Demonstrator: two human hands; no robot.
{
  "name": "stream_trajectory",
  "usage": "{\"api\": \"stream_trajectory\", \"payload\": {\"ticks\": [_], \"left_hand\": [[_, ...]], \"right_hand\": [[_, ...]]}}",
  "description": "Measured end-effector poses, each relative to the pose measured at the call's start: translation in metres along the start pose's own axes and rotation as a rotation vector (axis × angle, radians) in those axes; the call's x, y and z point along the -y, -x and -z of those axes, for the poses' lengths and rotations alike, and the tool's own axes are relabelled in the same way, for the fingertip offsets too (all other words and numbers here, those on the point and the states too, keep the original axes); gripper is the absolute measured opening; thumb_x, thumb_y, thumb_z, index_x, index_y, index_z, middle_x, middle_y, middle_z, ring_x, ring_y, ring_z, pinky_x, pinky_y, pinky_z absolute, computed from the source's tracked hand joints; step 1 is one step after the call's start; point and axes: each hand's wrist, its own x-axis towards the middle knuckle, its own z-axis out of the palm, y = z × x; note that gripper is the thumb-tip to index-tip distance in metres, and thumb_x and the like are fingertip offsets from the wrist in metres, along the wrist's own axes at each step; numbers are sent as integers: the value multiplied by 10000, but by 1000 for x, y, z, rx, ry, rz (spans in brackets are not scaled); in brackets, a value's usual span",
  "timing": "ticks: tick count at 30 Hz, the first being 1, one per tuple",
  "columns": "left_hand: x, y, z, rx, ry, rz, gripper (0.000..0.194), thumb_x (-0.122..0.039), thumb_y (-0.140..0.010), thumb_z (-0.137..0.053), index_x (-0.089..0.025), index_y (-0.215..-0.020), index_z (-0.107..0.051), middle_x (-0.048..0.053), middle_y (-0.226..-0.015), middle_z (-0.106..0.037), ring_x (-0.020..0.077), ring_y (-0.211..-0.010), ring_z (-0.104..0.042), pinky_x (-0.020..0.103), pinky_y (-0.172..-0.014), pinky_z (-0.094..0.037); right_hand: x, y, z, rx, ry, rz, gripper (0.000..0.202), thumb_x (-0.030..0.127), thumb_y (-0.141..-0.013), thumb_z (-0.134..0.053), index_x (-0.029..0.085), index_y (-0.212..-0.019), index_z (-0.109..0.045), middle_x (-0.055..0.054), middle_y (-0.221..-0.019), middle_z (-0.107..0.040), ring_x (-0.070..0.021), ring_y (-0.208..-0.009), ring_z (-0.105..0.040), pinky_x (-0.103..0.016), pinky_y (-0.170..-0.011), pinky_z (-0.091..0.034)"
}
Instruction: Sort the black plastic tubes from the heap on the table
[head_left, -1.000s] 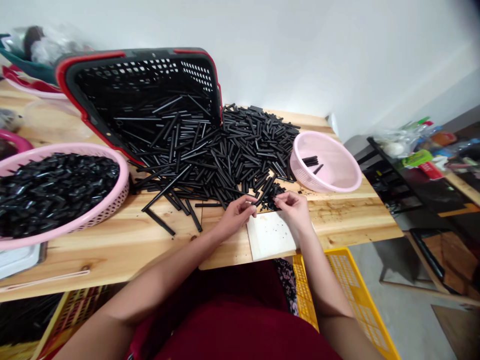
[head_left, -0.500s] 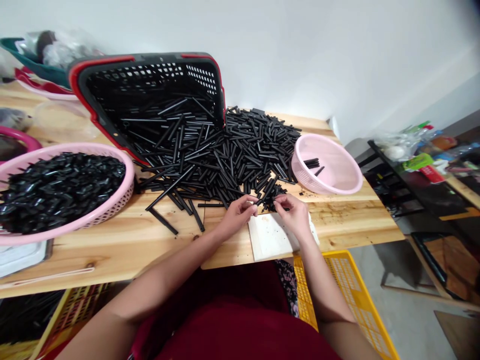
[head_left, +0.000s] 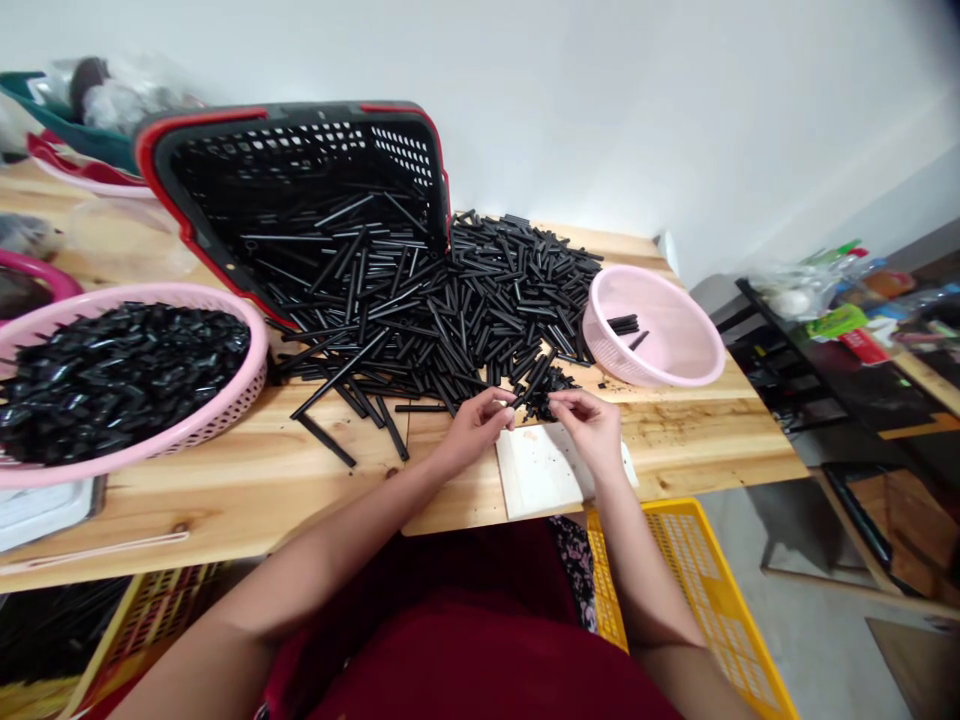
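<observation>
My left hand (head_left: 478, 428) is closed in a pinch, with the end of a short black tube (head_left: 521, 399) at its fingertips. My right hand (head_left: 590, 428) pinches thumb against fingers close by; what it holds is too small and dark to make out. Between and just beyond both hands lies a little heap of black scraps (head_left: 551, 383). Under them is a white board (head_left: 536, 475) dotted with dark crumbs. A large pile of black tubes (head_left: 495, 300) spreads behind, spilling from a tipped grey basket with a red rim (head_left: 294, 120).
At right stands a pink basket (head_left: 679, 335) with a few black tubes inside. Another pink basket (head_left: 251, 375), at left, is heaped with shiny black pieces. A yellow crate (head_left: 705, 570) sits below the table's front edge. A white wall rises behind the wooden table (head_left: 442, 500).
Both hands stay almost in place over the board, fingers still pinched. The right fingers have shifted very slightly; the baskets and pile look the same.
</observation>
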Motion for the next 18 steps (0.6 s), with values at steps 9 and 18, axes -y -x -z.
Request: {"api": "stream_trajectory", "payload": {"ticks": [9,18], "left_hand": [[2,1,0,7,-18,-29,475,-474,-793,-619,-111,-1084,-521,-14,-701,-559,-29,-497,-349,100,-490,-250],[4,1,2,40,-38,-35,485,-475,-799,-611,-109,-1103,-520,-4,-726,-581,-29,-495,-348,108,-498,-251]], "right_hand": [[9,7,-10,29,-318,-142,335,354,-703,-766,138,-950,-704,-45,-748,-648,-115,-684,-619,-239,-683,-538],[18,7,-18,165,-202,58,211,324,-753,-738,157,-882,-731,-65,-892,-645,-109,-781,-615,-186,-646,-505]]}}
